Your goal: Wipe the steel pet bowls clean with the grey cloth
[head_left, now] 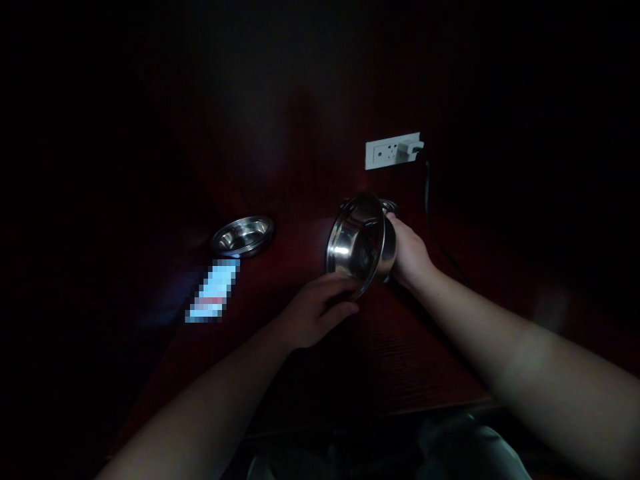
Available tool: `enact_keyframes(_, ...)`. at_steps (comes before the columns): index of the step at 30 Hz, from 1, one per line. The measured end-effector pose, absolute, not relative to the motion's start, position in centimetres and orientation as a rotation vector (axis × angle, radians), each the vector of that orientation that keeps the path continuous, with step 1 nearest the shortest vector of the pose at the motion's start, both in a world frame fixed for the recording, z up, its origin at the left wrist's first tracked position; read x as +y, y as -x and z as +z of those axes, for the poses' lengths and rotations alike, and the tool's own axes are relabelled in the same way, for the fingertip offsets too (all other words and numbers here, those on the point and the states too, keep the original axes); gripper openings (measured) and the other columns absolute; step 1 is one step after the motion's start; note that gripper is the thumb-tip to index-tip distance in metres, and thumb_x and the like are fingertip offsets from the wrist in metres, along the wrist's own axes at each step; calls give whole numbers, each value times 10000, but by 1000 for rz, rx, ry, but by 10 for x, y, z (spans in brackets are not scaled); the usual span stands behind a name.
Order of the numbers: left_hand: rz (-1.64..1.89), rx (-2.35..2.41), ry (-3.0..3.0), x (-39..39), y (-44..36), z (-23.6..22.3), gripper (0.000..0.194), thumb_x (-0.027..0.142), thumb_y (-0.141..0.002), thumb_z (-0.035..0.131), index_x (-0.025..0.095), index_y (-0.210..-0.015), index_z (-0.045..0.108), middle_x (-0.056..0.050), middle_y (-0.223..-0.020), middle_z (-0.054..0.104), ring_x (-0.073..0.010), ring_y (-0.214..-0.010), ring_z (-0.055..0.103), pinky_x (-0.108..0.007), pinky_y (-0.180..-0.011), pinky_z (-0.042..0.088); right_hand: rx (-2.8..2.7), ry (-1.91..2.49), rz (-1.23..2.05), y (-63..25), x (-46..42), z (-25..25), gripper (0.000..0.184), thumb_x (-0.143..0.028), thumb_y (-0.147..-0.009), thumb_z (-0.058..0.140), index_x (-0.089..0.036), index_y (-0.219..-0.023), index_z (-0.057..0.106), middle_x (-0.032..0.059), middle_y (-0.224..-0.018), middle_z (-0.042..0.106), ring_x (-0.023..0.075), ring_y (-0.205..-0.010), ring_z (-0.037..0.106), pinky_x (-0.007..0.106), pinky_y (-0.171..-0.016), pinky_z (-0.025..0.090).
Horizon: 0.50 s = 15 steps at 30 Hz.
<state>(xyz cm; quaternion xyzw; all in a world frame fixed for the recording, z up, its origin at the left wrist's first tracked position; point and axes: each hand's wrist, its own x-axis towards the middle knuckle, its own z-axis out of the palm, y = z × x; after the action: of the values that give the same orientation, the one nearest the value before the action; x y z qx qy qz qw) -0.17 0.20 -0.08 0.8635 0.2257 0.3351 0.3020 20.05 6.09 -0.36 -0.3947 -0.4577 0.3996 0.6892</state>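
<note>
A shiny metal bowl (357, 243) is tilted on its side, with its open side turned towards the left and me. My left hand (317, 310) pinches its lower rim, with the thumb outside and the fingers at the inner edge. Against the bowl's outer right wall lies my right hand (413, 250), curled round it; most of its fingers are hidden behind the metal. Just past the right fingertips a second small shiny metal piece (389, 205) shows, too covered to name.
A shallow metal dish (243, 236) stands on the dark red table (280, 373) at the left. Nearer me lies a lit, pixelated screen (214, 291). On the back wall a white socket plate (383, 153) holds a plug (411, 148), its black cord (427, 193) hanging down. The surroundings are very dark.
</note>
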Motion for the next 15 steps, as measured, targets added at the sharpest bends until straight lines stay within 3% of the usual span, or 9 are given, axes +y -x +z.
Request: enact_keyframes(15, 845, 625, -2303, 1, 2, 0, 320, 350, -935, 538, 168, -1184, 621, -105, -1134, 656, -214, -1018, 614, -410, -916, 484, -1246, 796, 786, -205, 64, -5, 423, -601, -886, 509, -283, -1099, 690, 24, -1116, 720, 254, -1053, 650, 484, -1016, 437)
